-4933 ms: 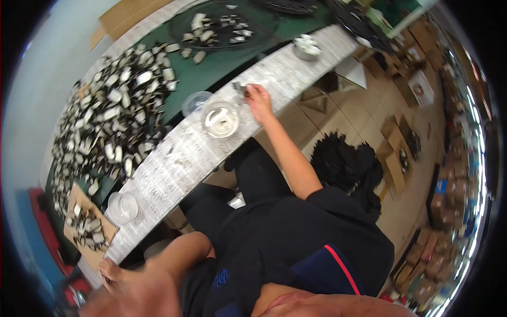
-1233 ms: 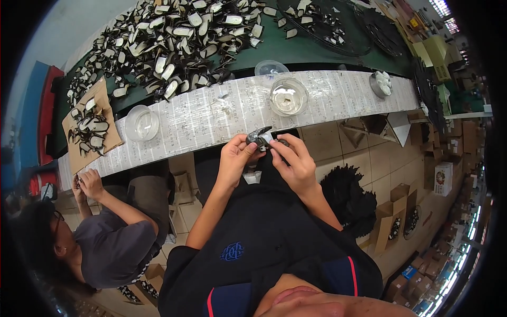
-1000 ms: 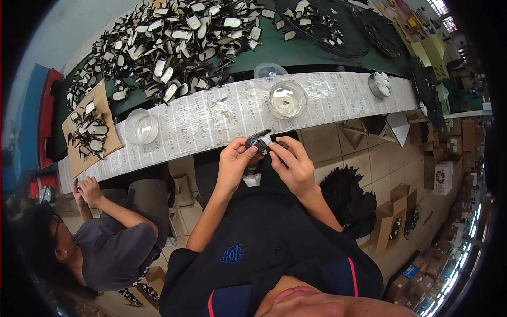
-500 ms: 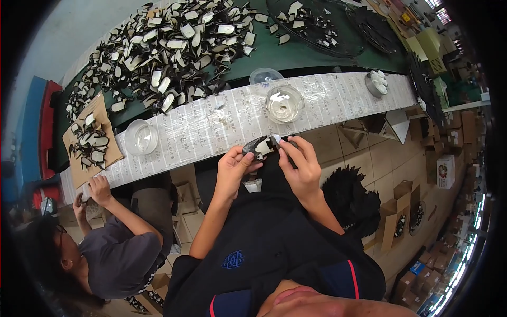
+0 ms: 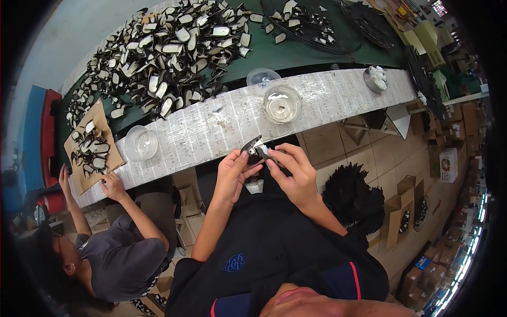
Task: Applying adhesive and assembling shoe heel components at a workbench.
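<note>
My left hand (image 5: 236, 171) and my right hand (image 5: 293, 173) meet just below the edge of the long paper-covered bench (image 5: 338, 98). Together they hold a small black-and-white strap piece (image 5: 255, 147), pinched between the fingertips of both hands. A clear round bowl (image 5: 282, 103) stands on the bench directly above my hands. A second clear bowl (image 5: 262, 77) sits just behind it.
A big heap of black-and-white pieces (image 5: 158, 47) covers the green table behind the bench. To the left a seated co-worker (image 5: 113, 248) reaches a cardboard sheet (image 5: 91, 145) with pieces; another clear bowl (image 5: 140, 143) stands near. A small tub (image 5: 376, 78) sits far right; a black pile (image 5: 353, 198) lies on the floor.
My hands came away from the bench and bowl to my lap edge, both now on the small piece. Over the last second they only shift slightly; the co-worker's hands reach up to the cardboard.
</note>
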### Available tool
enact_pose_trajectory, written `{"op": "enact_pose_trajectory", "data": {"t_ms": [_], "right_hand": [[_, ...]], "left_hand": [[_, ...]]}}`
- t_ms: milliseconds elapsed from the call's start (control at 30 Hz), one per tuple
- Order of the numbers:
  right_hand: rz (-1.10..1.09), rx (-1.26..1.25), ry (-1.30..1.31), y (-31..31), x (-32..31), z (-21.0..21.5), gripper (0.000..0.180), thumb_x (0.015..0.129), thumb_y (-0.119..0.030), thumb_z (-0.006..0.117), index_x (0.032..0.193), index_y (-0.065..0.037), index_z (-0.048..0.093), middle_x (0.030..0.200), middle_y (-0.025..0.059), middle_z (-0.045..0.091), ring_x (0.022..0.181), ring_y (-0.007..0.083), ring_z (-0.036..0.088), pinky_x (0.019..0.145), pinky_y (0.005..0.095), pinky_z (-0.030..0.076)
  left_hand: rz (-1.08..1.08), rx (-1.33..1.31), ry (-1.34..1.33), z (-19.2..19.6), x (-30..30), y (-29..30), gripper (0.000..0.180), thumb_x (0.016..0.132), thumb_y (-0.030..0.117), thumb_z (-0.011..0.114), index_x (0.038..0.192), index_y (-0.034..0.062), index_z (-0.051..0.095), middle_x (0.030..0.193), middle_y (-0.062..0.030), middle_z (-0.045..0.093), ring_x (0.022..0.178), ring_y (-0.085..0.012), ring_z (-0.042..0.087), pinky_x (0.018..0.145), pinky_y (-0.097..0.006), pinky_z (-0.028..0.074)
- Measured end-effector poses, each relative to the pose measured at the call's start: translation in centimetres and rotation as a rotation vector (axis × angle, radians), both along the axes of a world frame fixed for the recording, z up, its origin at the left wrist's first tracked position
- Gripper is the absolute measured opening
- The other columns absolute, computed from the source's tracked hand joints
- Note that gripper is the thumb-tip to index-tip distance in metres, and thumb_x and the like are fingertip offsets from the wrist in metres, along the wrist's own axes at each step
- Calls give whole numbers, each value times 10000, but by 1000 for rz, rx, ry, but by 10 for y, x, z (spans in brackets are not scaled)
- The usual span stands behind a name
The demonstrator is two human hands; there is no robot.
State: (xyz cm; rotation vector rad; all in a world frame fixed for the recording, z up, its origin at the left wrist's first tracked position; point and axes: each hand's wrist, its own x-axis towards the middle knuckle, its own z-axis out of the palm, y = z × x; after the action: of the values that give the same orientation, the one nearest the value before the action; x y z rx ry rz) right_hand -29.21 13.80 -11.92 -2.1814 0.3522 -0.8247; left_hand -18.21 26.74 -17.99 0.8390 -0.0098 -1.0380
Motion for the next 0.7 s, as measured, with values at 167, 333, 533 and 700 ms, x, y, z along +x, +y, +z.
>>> {"op": "enact_pose_trajectory", "data": {"t_ms": [167,333,533,700], "right_hand": [[17,0,-13,1,2,-7,273,778,2,726,1043,-18,668,1026,125,588,829,230,631,625,285,537],[21,-2,26,2,2,-6,246,785,41,709,1026,1,679,1059,127,590,836,197,652,667,265,566],[-21,-52,39,1,-2,-4,259,766,56,716,1017,7,676,1058,130,591,796,194,647,651,277,523],[-100,-125,-21,-8,0,-6,274,755,62,722,1018,1,677,1059,131,596,745,183,636,640,277,514]], "left_hand": [[12,13,-8,1,0,-1,197,978,214,558,1012,20,564,1042,-122,662,967,-214,674,857,-333,566],[19,21,-9,0,0,-1,196,975,218,565,999,24,561,1036,-117,662,967,-212,673,856,-330,564],[25,43,-2,5,1,-1,200,980,214,556,1002,14,559,1058,-133,662,1007,-244,670,851,-314,563],[24,50,-6,6,1,-1,229,989,216,536,1041,-5,565,1078,-154,661,1004,-258,673,843,-304,564]]}}
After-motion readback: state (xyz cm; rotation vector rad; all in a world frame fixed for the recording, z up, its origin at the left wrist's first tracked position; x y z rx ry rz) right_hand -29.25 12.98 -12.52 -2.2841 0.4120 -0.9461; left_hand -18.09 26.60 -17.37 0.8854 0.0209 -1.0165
